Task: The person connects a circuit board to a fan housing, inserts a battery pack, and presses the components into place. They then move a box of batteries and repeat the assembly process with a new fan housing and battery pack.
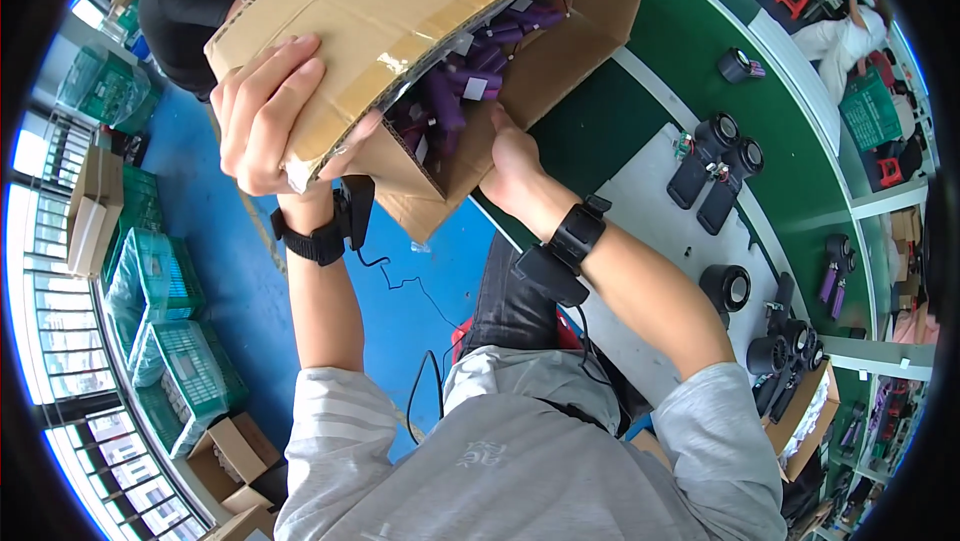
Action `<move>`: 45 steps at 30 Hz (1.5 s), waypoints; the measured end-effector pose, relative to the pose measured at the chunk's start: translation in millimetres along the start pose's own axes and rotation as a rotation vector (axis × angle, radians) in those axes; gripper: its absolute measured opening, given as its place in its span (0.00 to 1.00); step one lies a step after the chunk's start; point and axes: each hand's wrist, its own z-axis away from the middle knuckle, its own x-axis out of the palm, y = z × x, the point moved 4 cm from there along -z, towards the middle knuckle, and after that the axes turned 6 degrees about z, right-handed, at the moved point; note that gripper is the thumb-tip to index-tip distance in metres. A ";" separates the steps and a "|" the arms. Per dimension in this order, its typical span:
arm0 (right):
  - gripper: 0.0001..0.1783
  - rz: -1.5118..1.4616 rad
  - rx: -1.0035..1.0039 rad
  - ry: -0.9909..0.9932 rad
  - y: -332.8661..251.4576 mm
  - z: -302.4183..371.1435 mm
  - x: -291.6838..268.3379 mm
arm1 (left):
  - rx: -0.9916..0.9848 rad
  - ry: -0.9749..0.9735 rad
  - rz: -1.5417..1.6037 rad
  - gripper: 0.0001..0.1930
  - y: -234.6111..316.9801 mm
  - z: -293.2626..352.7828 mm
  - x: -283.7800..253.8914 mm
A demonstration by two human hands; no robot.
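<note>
A large cardboard box (350, 16) is held up, tilted, with its open side facing me. Inside lie many purple wrapped cylinders (478, 66) with white labels and thin wires, which look like battery packs. My left hand (268, 116) is closed on the box's left edge, fingers over the outer face and thumb around the rim. At the lower right of the opening, my right hand (514, 163) grips the cardboard wall. Its thumb points up along the wall, while its fingers are mostly hidden. Both wrists wear black strapped devices with cables.
On the right, a green-topped workbench (665, 51) carries black round-headed motor-like units (718, 156) on a pale board (640, 211). Green crates (185, 371) and cardboard boxes stand along the left windows. A person in black (185, 16) is close behind the box; another person sits far right.
</note>
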 end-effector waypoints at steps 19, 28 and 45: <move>0.26 1.444 0.169 -0.305 -71.9 56.2 -15.9 | -1.110 -0.080 0.147 0.64 70.9 138.8 20.1; 0.38 1.826 -1.271 -0.202 -30.0 84.8 9.4 | -1.191 0.207 0.269 0.53 94.1 185.4 43.1; 0.30 2.054 -1.347 -0.440 -19.1 60.4 12.0 | -1.187 0.197 0.117 0.44 100.4 183.9 44.0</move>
